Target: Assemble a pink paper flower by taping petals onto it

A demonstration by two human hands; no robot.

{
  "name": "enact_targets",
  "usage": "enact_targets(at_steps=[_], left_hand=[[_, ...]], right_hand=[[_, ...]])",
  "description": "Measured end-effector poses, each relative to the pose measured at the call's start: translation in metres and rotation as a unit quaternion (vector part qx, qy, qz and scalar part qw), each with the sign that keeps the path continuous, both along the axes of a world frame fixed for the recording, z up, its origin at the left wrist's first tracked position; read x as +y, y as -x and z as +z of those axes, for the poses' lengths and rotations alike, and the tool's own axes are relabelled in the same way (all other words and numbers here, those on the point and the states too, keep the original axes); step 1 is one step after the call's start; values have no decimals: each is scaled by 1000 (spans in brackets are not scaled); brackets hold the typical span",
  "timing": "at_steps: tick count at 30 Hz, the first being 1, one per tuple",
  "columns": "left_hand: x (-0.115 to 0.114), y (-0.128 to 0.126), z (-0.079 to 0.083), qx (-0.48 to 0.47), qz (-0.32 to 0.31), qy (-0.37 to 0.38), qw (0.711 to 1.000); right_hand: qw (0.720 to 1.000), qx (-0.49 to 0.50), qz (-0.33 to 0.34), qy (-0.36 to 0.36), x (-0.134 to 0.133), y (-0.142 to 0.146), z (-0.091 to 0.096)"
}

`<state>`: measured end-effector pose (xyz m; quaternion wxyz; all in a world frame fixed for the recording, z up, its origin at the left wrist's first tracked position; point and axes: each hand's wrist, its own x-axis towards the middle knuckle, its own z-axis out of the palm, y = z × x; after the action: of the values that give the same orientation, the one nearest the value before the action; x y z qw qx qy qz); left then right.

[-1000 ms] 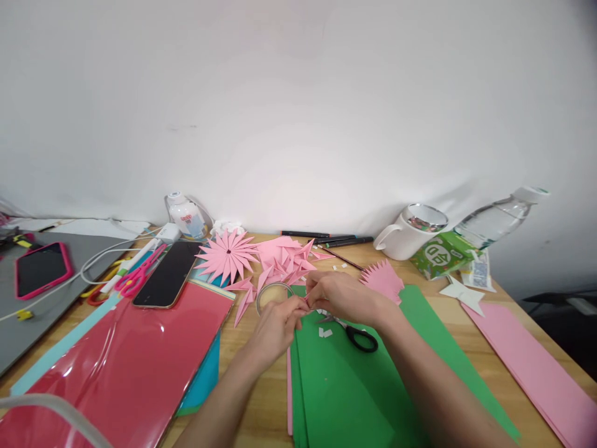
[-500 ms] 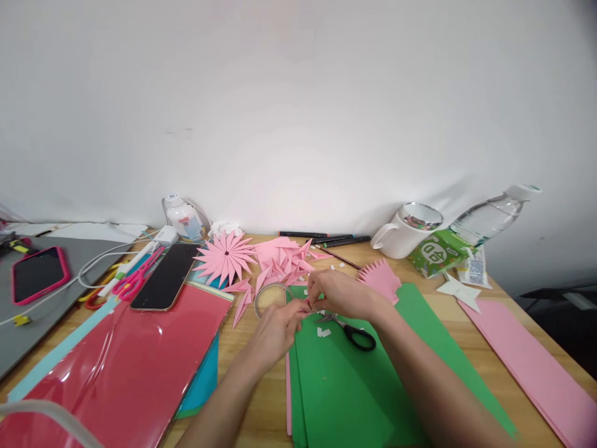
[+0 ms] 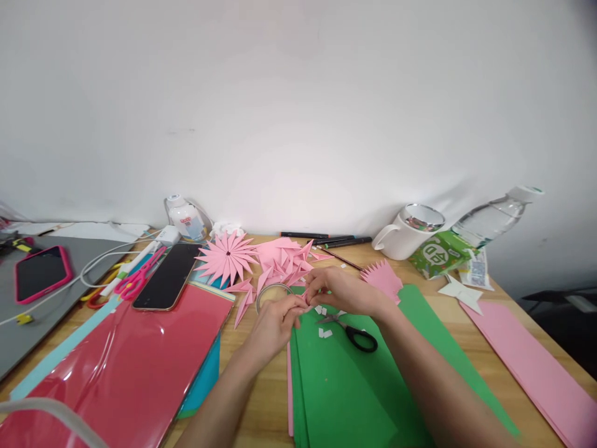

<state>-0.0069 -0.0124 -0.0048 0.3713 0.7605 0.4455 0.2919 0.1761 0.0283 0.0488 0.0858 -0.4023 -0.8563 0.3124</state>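
Note:
My left hand and my right hand meet above the far left corner of the green paper. Their fingertips pinch a small pink paper piece, mostly hidden by the fingers. Black-handled scissors lie on the green paper below my right hand, with small white bits beside the blades. A roll of tape is partly covered by my left hand. Beyond the hands lie a pile of folded pink paper pieces and a round pink paper star.
At left are a red sheet pack, a black phone and pink scissors. A white mug, a green box and a tilted water bottle stand at back right. Pink paper lies along the right edge.
My fingers have shifted slightly on the small pink piece, and more white bits show under my right hand. The whole view has moved a little; the other things lie as before.

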Motion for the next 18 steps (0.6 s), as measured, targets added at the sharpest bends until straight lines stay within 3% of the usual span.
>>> enact_targets(at_steps=[9, 14, 18], left_hand=[[-2, 2, -4, -9, -34, -17, 999], [-2, 3, -3, 0, -30, -37, 999], [0, 4, 1, -10, -9, -26, 1000]], right_hand=[[981, 45, -108, 152, 1, -1, 1], [977, 45, -138, 154, 0, 2, -2], [985, 64, -111, 114, -1, 3, -4]])
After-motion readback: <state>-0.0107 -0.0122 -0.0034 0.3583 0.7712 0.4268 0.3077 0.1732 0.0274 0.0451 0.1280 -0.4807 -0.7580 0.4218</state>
